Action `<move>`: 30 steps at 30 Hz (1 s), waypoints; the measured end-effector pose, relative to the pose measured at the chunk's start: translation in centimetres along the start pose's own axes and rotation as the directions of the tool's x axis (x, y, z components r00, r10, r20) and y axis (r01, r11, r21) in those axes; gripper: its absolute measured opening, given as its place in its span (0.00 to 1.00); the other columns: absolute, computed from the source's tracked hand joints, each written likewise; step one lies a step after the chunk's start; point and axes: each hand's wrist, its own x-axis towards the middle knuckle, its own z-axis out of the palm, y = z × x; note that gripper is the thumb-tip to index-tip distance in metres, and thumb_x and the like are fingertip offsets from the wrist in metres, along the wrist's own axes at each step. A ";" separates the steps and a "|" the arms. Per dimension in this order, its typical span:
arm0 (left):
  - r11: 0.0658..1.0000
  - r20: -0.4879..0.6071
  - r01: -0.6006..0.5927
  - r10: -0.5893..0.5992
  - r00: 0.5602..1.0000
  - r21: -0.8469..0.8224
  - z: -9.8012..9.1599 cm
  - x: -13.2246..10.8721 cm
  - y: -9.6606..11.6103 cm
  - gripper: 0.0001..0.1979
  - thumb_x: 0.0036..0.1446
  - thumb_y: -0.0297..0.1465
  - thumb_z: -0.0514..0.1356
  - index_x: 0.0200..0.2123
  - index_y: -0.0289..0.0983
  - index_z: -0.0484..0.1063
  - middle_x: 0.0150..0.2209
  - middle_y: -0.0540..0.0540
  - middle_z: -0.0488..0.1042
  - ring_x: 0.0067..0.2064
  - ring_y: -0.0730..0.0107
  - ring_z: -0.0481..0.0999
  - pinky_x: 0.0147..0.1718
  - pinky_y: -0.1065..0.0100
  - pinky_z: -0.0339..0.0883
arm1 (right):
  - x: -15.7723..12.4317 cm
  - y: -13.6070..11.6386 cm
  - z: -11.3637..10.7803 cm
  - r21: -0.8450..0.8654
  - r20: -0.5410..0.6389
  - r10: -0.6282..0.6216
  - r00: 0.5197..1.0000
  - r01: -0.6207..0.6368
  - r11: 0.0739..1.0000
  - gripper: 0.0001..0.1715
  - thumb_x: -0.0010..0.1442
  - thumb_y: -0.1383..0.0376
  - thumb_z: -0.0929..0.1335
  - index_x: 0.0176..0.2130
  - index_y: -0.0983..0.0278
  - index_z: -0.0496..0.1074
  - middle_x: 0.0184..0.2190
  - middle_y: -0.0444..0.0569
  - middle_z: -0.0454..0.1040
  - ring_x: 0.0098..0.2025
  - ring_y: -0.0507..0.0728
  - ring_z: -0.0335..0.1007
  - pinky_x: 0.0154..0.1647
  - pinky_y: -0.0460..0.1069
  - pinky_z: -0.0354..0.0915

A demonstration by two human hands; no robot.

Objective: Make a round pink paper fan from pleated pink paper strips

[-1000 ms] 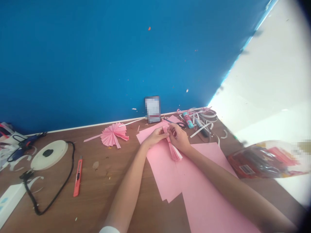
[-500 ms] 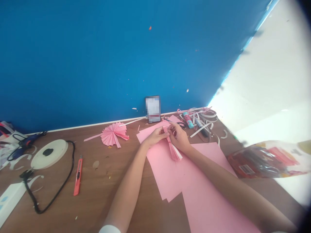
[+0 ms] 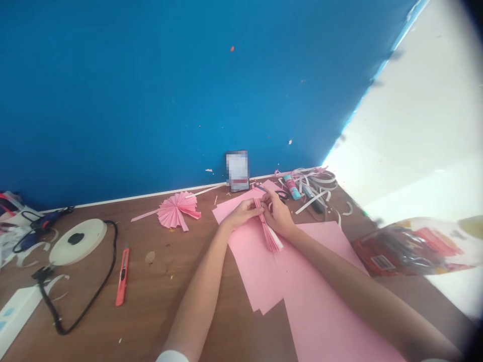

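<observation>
My brown wooden desk (image 3: 169,301) runs up to a blue wall (image 3: 151,90). My left hand (image 3: 241,213) and right hand (image 3: 279,217) both pinch the far end of one pleated pink strip (image 3: 269,234). It lies over overlapping pink sheets (image 3: 320,301) mid-desk. One finished fan (image 3: 176,209) sits to their left. One orange cutter (image 3: 122,275) and one tape roll (image 3: 77,241) lie further left, and one plastic bag (image 3: 411,246) lies right.
</observation>
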 end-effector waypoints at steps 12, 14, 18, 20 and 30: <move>1.000 0.022 0.015 -0.015 1.000 0.013 0.1 -0.1 0.2 0.17 0.47 0.40 0.66 0.34 0.33 0.72 0.34 0.46 0.72 0.40 0.67 0.69 0.44 0.66 0.57 | 0.0 -0.1 -0.1 -0.005 0.027 -0.004 1.000 0.004 1.000 0.34 0.60 0.71 0.59 0.64 0.62 0.47 0.38 0.50 0.69 0.35 0.56 0.68 0.38 0.51 0.66; 1.000 0.026 0.017 -0.018 0.999 0.019 0.1 -0.2 0.3 0.17 0.47 0.41 0.66 0.35 0.33 0.73 0.36 0.45 0.73 0.41 0.66 0.69 0.45 0.65 0.57 | 0.0 -0.2 -0.2 -0.008 0.010 -0.006 1.000 0.006 1.000 0.33 0.61 0.69 0.59 0.63 0.62 0.47 0.38 0.51 0.69 0.35 0.56 0.68 0.38 0.51 0.67; 1.000 0.035 0.006 -0.007 0.999 0.029 0.0 -0.2 0.4 0.18 0.48 0.40 0.65 0.38 0.32 0.74 0.38 0.43 0.73 0.43 0.65 0.69 0.46 0.65 0.57 | 0.0 -0.4 -0.4 0.014 -0.001 -0.007 1.000 0.007 1.000 0.32 0.61 0.69 0.59 0.63 0.62 0.48 0.40 0.51 0.69 0.35 0.55 0.69 0.38 0.51 0.67; 0.999 0.041 0.003 -0.005 0.999 0.032 0.0 -0.2 0.4 0.18 0.48 0.40 0.65 0.37 0.32 0.73 0.38 0.43 0.73 0.42 0.65 0.69 0.45 0.65 0.57 | 0.0 -0.4 -0.4 0.033 0.004 0.002 1.000 -0.002 0.999 0.33 0.60 0.70 0.60 0.63 0.62 0.48 0.40 0.51 0.69 0.35 0.55 0.69 0.38 0.51 0.67; 0.997 0.023 0.011 -0.012 1.000 0.070 -0.1 -0.3 0.1 0.23 0.54 0.46 0.58 0.43 0.33 0.72 0.41 0.42 0.73 0.44 0.65 0.69 0.48 0.64 0.57 | -0.2 -0.6 -0.5 0.034 -0.020 0.028 0.999 -0.027 0.999 0.31 0.60 0.68 0.61 0.62 0.62 0.50 0.38 0.49 0.70 0.32 0.54 0.67 0.34 0.49 0.65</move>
